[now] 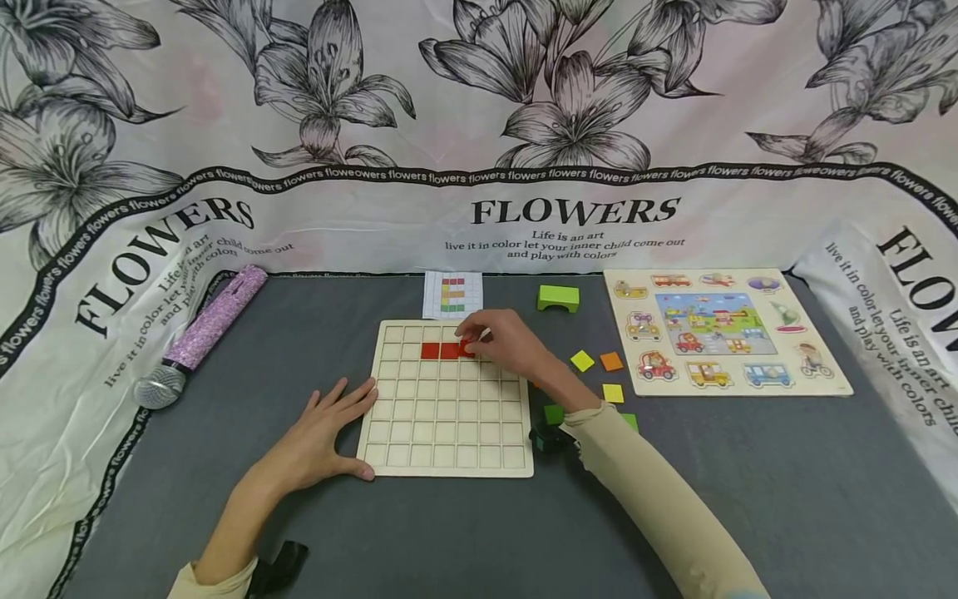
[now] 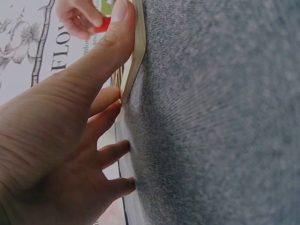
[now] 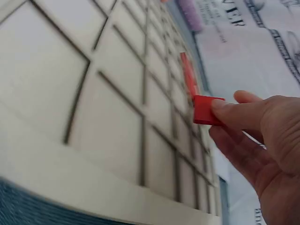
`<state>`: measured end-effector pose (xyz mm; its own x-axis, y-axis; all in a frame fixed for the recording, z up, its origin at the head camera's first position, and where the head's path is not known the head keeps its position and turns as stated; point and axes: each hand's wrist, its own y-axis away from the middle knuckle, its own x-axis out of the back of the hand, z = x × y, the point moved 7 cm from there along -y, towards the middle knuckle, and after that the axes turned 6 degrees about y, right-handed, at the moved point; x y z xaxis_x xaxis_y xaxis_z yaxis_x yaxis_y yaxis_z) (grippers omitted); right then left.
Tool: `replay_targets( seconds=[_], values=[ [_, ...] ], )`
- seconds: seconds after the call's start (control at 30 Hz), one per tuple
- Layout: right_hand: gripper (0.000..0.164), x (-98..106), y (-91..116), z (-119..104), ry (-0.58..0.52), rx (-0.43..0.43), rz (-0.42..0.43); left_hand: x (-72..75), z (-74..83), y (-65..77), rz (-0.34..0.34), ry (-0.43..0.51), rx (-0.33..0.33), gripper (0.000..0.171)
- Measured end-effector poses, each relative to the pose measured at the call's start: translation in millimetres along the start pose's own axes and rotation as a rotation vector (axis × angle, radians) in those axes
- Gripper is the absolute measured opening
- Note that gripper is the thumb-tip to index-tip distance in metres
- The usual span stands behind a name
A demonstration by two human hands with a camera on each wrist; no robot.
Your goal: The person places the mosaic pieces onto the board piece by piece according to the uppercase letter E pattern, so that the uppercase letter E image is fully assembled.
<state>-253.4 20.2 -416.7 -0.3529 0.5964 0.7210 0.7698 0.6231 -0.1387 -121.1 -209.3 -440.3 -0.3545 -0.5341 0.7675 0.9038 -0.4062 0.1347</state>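
A pale wooden grid board (image 1: 449, 433) lies flat on the grey table. Two red square tiles (image 1: 440, 351) sit side by side in its second row from the top. Between thumb and fingertips my right hand (image 1: 505, 339) pinches another red square tile (image 3: 204, 110), held right beside those two at their right end. With fingers spread, my left hand (image 1: 314, 437) rests at the board's left edge, its thumb at the lower left corner. Behind the board's top edge lies a pattern card (image 1: 452, 294) printed with small coloured squares.
Right of the board lie loose tiles: yellow (image 1: 581, 360), orange (image 1: 610, 361) and green (image 1: 554, 414), some partly behind my right forearm. A green arch block (image 1: 558, 299) stands farther back. A picture puzzle board (image 1: 644, 287) is at right, a glittery pink microphone (image 1: 217, 324) at left.
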Motion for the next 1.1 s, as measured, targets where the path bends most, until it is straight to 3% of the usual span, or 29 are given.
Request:
replay_targets(
  seconds=[0.4, 0.73, 0.93, 1.1],
  values=[
    [0.018, -6.2, -5.1, 4.2, 0.099, -0.062, -0.069, 0.4, -0.5, -1.4, 0.001, 0.011, 0.001, 0.112],
    [0.019, -8.1, -2.4, 2.6, 0.117, -0.092, -0.062, -0.4, -3.1, -1.4, -0.002, 0.012, 0.006, 0.112],
    [0.022, 9.2, 12.9, -0.9, 0.042, -0.131, -0.061, -0.3, -1.7, -2.1, -0.002, 0.007, 0.001, 0.112],
    [0.024, 33.2, 33.0, 8.2, 0.111, -0.112, -0.044, -0.5, -2.0, -1.5, 0.000, 0.008, 0.005, 0.112]
  ],
)
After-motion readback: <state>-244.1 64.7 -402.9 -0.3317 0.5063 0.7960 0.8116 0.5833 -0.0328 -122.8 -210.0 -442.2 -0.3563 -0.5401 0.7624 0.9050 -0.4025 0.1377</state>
